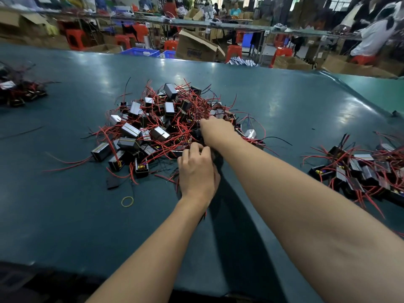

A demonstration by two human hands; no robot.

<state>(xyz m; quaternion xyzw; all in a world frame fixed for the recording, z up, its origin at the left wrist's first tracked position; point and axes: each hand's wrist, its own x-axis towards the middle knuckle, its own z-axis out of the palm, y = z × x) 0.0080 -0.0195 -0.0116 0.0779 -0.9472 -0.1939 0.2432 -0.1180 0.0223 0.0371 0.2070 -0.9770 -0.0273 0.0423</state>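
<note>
amid wired boxes (130, 131), left hand (196, 171) and right hand (217, 131) grasp; carton (193, 43) print unreadable.

Fairly bright, even light from above plus daylight from the windows (341, 4) at top right. It leaves pale glare patches on the glossy bench (65, 193) (strongest along the far edge & toward the right) and a soft dark shadow under the right forearm (295, 193). Centre is sharp enough to pick out single red wires (153, 99), but the bg hall is soft & smeared, esp. in the top corners. The wide-angle lens bows the bench edge and stretches both forearms near the bottom.
</note>
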